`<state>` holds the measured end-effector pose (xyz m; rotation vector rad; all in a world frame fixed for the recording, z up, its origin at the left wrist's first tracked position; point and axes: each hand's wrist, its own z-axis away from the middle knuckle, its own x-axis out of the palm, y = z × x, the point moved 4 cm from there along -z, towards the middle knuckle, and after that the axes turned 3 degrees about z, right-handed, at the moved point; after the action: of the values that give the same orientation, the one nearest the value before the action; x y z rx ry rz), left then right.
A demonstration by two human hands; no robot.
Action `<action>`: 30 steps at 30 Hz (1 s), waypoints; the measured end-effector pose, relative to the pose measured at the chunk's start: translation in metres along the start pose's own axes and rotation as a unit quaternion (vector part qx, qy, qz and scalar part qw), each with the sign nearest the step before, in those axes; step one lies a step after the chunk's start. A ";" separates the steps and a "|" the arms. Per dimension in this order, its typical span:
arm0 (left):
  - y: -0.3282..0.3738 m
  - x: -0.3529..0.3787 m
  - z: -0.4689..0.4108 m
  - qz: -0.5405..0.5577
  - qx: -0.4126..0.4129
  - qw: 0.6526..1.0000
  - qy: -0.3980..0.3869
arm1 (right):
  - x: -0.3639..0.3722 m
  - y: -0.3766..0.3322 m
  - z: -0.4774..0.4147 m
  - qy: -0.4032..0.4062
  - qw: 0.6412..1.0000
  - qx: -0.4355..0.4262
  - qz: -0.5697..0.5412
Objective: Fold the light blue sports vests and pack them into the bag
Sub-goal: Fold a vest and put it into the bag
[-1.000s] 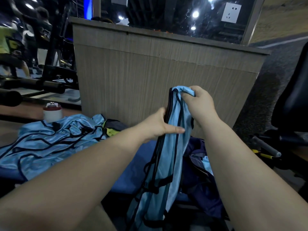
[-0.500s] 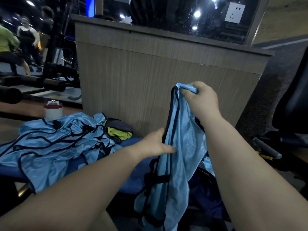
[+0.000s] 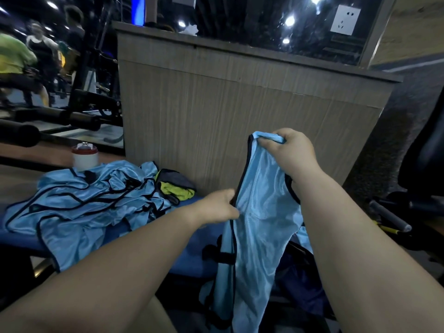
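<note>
The right hand (image 3: 295, 150) is closed on the top end of one light blue vest (image 3: 259, 224), right of the middle of the frame, and holds it up so that the cloth hangs straight down by its own weight. The left hand (image 3: 216, 207) pinches the black-trimmed left edge of the same vest lower down, thumb on the front side. I think this double hold is for making the hanging vest long and narrow, so the folding seems to be in progress and the packing of this piece is not yet done.

Under the hanging vest, in the lower right part, lies a dark blue bag (image 3: 298, 284). It is dim there and I cannot tell how wide it is open. Holding the vest directly over it probably makes the way into the bag short.

The other vests (image 3: 79, 203) lie in a loose, unfolded pile at the left on a blue padded bench (image 3: 192, 236), with a yellow-green cloth (image 3: 177, 191) just beside them. Behind the pile stands a white bottle (image 3: 85, 157).

A wooden panel (image 3: 240, 104) fills the centre, with a wall socket (image 3: 345, 19) at the upper right. Gym machines (image 3: 72, 114) are at the upper left.
</note>
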<state>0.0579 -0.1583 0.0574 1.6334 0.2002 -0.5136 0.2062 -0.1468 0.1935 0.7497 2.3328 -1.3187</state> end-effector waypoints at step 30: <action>0.036 -0.021 -0.001 0.143 0.053 0.986 -0.071 | 0.035 0.053 0.024 -0.314 0.949 0.032 0.011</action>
<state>0.0550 -0.1585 0.0989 1.6862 -0.1692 -0.4222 0.2121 -0.1359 0.1266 0.3003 1.7709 -1.3762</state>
